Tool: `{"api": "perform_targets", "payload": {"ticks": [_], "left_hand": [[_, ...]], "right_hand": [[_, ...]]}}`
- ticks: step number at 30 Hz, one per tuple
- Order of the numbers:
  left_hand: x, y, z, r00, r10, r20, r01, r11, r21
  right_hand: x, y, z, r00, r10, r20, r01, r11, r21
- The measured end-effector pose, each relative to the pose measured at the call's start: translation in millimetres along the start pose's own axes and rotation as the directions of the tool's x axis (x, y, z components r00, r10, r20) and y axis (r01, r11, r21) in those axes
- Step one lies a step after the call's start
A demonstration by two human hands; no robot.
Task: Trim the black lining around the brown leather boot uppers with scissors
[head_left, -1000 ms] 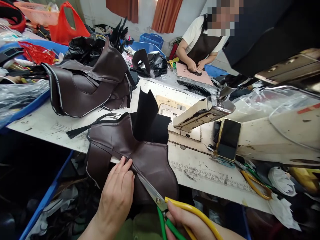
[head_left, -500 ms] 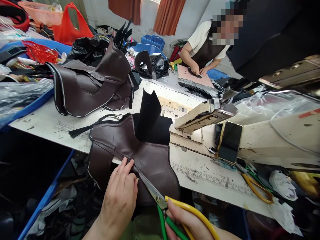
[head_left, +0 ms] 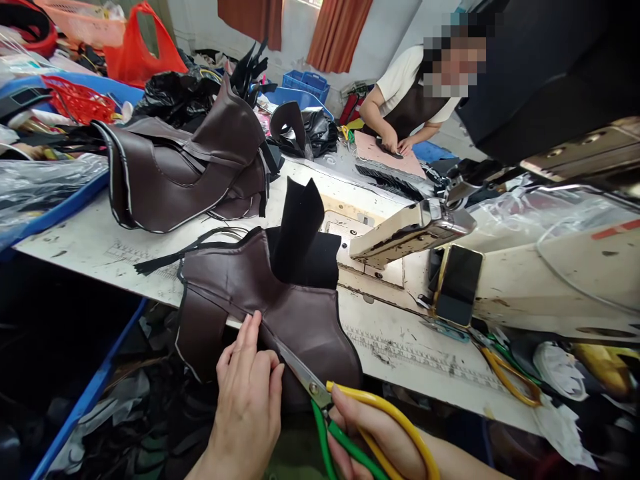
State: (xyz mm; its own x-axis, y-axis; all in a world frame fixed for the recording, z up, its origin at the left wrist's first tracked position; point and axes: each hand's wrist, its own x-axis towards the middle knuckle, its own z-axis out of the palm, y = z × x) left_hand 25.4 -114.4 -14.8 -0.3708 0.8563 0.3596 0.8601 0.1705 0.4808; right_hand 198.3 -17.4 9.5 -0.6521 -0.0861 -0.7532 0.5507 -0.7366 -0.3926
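Brown leathery piece point(head_left: 305, 320) is lower center of the frame. Left hand point(head_left: 247, 397) just shifted, two fingers stretched together on it, others curled; right hand point(head_left: 383, 425), gripping scissors point(head_left: 313, 387), nudged up-left, so they're probably reaching further along.

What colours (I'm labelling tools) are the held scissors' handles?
Yellow and green handles, clearest in head view.

A phone point(head_left: 459, 288) with a dark screen and gold edging leans beside the sewing machine point(head_left: 395, 233), and scissors point(head_left: 497, 375) with orange and green handles lie near it. Beyond the table point(head_left: 65, 243), a person point(head_left: 415, 113) in pale sleeves bends over a pink board point(head_left: 386, 152). Farther back — a red plastic bag point(head_left: 140, 67), a peach basket point(head_left: 83, 27), a blue crate point(head_left: 306, 85). Rust-coloured curtains point(head_left: 333, 37) hang against the wall.
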Motion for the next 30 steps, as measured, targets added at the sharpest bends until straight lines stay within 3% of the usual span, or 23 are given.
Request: {"api": "perform_targets", "payload": {"ticks": [4,15,18,22,25,27,30], "left_hand": [[0.4,-1.7,-1.7,1.000,-0.004,0.024,0.004,1.000,0.007],[-0.9,-8.5,-1.1,0.996,0.059,0.074,-0.066,0.994,0.091],[-1.7,-13.5,-1.4,0.993,0.072,0.095,-0.078,0.995,0.063],[-3.6,-26.1,-5.6,0.982,0.129,0.140,-0.126,0.992,-0.032],[-3.1,-35.6,-13.3,0.959,0.203,0.196,-0.186,0.977,-0.101],[-1.3,-38.4,-18.9,0.947,0.228,0.229,-0.197,0.969,-0.149],[0.9,-36.2,-23.2,0.947,0.205,0.248,-0.163,0.970,-0.180]], "right_hand": [[2.1,-7.1,0.0,0.998,0.020,0.060,-0.023,0.999,0.045],[2.0,-16.8,-0.6,0.996,0.082,0.036,-0.083,0.996,0.020],[-2.4,-19.7,-2.7,0.994,0.101,0.029,-0.103,0.990,0.092],[-11.7,-26.6,-5.6,0.975,0.146,0.167,-0.181,0.958,0.222],[-13.8,-23.6,-6.9,0.956,0.163,0.243,-0.215,0.956,0.202],[-11.1,-14.5,-5.7,0.972,0.135,0.191,-0.163,0.976,0.142],[-1.9,4.4,-1.0,1.000,-0.021,-0.006,0.021,0.996,0.088]]}}
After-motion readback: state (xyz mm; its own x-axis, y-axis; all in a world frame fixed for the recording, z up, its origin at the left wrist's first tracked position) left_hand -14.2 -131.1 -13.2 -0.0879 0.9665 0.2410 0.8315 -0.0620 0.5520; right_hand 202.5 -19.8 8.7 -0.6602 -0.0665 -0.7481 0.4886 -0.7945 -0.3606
